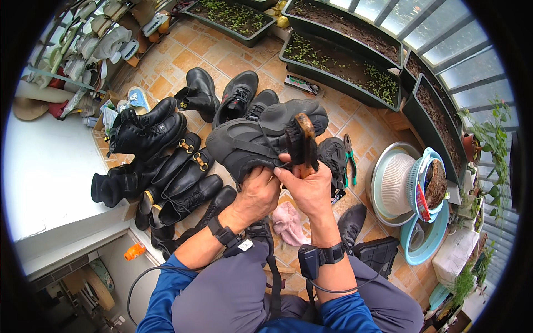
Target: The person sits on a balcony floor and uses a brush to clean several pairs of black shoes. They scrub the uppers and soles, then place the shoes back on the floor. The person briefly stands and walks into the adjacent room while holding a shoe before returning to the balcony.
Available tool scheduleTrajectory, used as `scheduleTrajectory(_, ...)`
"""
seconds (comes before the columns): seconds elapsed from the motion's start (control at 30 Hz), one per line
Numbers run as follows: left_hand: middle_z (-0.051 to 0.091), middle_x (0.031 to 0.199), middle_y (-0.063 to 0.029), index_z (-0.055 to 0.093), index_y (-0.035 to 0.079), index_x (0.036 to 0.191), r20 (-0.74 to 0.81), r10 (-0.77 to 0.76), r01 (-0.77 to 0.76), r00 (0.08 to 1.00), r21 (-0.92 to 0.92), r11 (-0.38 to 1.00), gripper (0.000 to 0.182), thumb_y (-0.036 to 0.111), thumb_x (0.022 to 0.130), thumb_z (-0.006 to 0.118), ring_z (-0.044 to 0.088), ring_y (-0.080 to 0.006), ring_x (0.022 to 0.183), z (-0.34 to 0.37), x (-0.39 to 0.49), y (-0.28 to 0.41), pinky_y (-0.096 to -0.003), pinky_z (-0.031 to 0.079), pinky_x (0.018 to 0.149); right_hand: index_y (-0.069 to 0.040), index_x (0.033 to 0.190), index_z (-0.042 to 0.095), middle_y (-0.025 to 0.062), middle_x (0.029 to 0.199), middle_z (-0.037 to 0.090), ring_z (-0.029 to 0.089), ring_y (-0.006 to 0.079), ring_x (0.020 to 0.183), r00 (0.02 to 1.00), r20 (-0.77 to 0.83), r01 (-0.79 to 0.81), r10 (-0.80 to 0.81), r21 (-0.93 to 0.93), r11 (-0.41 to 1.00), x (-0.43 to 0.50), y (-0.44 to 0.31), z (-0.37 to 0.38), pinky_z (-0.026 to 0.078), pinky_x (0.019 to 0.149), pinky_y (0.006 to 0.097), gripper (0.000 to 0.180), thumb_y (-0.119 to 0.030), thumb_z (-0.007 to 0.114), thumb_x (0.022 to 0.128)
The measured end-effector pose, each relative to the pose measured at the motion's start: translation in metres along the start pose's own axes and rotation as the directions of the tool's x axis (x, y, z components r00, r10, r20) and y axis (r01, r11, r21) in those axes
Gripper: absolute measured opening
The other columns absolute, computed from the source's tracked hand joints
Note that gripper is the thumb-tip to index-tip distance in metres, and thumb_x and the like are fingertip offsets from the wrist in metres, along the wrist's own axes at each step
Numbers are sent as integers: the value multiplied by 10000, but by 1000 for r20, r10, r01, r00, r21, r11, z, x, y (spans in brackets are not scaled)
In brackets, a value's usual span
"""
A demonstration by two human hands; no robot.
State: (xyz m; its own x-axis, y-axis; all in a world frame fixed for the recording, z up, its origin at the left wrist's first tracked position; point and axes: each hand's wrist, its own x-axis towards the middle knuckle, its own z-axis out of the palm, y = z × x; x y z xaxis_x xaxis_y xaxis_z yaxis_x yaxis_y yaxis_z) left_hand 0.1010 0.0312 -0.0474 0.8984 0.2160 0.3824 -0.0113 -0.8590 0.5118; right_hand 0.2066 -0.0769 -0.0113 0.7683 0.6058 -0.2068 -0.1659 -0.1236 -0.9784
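Note:
My left hand (259, 192) grips a black shoe (237, 143) near its opening, holding it above the tiled floor. Between the fingers of my right hand (309, 183) is a wooden-backed shoe brush (307, 135) with dark bristles, standing upright. My right thumb and index finger also meet the shoe's edge, close to the left fingertips. Another dark shoe shape (295, 111) shows just behind; whether it is held too, I cannot tell. A pink cloth (288, 224) lies on the floor below my hands. Green-handled pliers (349, 160) rest to the right, beside a black shoe (332, 157).
Several black shoes and boots (189, 200) crowd the floor at left. Planter boxes (341, 77) stand at the back. Basins (377, 187) and a blue basket (416, 183) are at right. A black case (377, 254) sits near my right knee. An orange bottle (135, 251) lies lower left.

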Motion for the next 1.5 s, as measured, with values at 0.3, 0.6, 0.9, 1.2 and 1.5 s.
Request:
scheduleTrajectory(0.3, 619, 1076, -206, 693, -57, 1039, 15, 12, -12, 1000, 43, 999, 292, -37, 755, 625, 585, -392, 988, -2, 0, -2, -477, 483, 854, 16, 987, 743, -24, 782, 651, 555, 31, 668, 997, -55, -37, 56, 302, 952, -6, 19, 1, 456, 587, 208, 113, -9, 788, 886)
scheduleTrajectory(0.6, 624, 1192, -216, 702, -28, 996, 217, -41, 99, 975, -263, 960, 234, 10, 764, 701, 570, -434, 1114, -8, -1, -10, -494, 456, 984, 3, 1010, 645, -36, 667, 521, 420, 29, 486, 925, 115, -375, 362, 428, 822, 11, 26, -18, 314, 428, 199, 146, -114, 723, 970)
scheduleTrajectory(0.9, 662, 1162, -211, 740, -41, 1048, 246, -329, 409, 912, -468, 783, 236, 115, 870, 736, 585, -391, 1134, 12, -38, -25, -429, 462, 1001, -12, 1066, 659, -15, 649, 529, 426, 71, 433, 935, -201, -154, 293, 511, 845, 9, 75, -22, 306, 405, 231, 158, -130, 712, 976)
scheduleTrajectory(1.2, 654, 1272, -146, 704, -24, 1210, 303, -482, 561, 822, -574, 597, 278, 118, 977, 653, 585, -272, 1197, 53, -29, -45, -352, 435, 1048, 0, 1157, 671, 4, 755, 592, 597, 130, 661, 667, -719, -339, 194, -62, 939, -47, 160, -114, 502, 640, 304, 550, -261, 895, 728)
scheduleTrajectory(1.5, 616, 1272, -28, 606, -2, 1354, 445, -569, 599, 692, -794, 108, 401, 41, 957, 639, 578, -131, 1106, 90, -13, -33, -293, 496, 955, 11, 891, 673, 203, 784, 693, 697, 370, 766, 726, -680, -447, 106, -349, 823, -47, 201, -104, 531, 748, 436, 255, -210, 749, 787)
